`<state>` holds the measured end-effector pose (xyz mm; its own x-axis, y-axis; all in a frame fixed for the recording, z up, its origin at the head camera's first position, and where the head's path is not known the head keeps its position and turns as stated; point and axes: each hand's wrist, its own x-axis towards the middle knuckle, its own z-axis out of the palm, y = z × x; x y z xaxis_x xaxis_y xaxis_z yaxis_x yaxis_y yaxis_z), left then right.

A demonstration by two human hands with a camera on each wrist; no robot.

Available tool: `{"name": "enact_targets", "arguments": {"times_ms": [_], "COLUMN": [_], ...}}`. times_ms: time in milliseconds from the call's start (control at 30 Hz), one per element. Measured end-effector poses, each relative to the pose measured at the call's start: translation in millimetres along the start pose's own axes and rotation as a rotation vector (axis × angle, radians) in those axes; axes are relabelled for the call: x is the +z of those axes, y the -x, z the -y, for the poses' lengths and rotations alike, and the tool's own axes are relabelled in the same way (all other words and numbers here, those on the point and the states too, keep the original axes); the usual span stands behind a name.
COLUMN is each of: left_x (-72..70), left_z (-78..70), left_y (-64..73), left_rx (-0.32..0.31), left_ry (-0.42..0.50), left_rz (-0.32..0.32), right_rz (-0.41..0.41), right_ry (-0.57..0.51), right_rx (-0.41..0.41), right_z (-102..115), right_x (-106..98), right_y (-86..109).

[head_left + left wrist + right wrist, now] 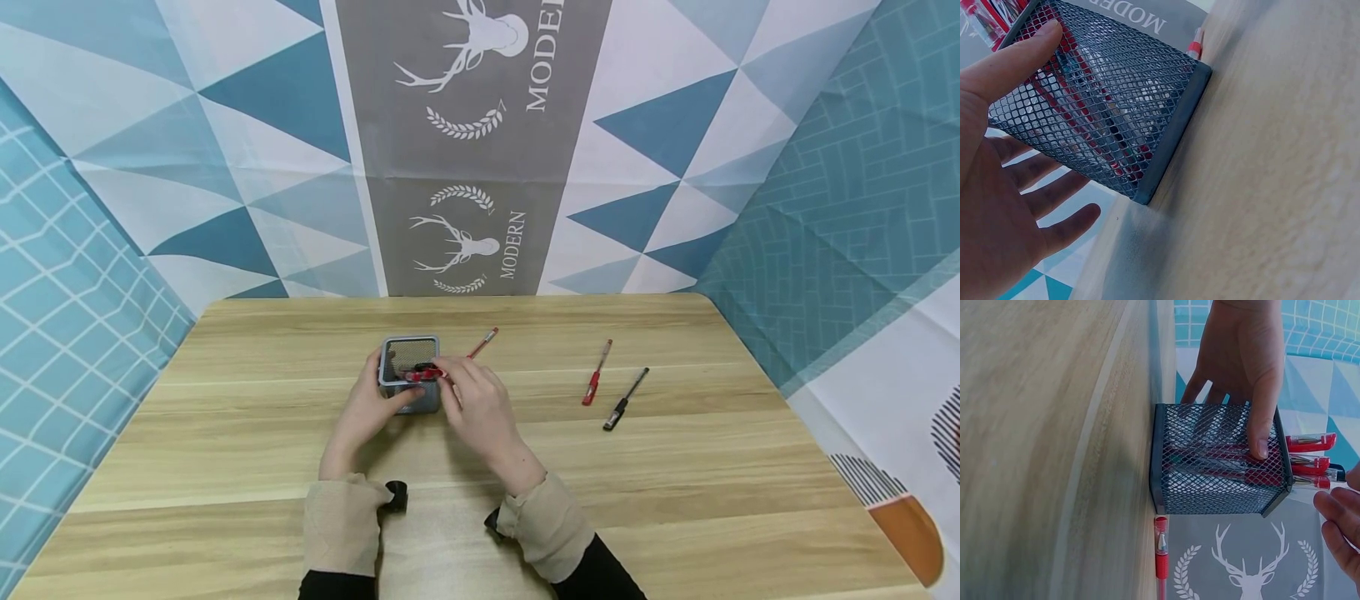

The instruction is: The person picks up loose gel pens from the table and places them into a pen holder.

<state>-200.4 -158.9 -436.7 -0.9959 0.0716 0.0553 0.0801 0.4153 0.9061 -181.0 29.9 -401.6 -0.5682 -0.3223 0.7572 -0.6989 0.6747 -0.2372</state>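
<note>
A dark wire-mesh pen holder stands upright on the table with several red pens inside, their red ends sticking out of the top. My left hand grips the holder from the left, thumb on the near mesh wall and the other fingers around the far side. At the holder's mouth, my right hand pinches a black-ended pen among the red ones. Only its fingertips show in the right wrist view, so the grip is partly cut off.
A red pen lies behind my right hand, partly hidden by it. Farther right on the wooden table lie another red pen and a black pen. Patterned cloth hangs behind the table.
</note>
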Motion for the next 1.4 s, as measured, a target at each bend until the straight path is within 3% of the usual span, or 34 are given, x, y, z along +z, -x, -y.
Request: {"name": "enact_targets", "arguments": {"times_ms": [467,1400], "left_x": [0.3,0.8], "left_z": [0.0,-1.0], "left_y": [-0.9,-0.9], "left_rx": [-0.002,-0.012], "left_ry": [-0.001,-0.012], "left_rz": [-0.008,-0.003], "right_rz": [-0.057,-0.044], "right_ry": [-0.032,0.105], "right_rx": [0.061,0.271], "right_z": [-8.5,-48.4], "right_x": [-2.2,-8.1], "right_y": [-0.7,4.6]}}
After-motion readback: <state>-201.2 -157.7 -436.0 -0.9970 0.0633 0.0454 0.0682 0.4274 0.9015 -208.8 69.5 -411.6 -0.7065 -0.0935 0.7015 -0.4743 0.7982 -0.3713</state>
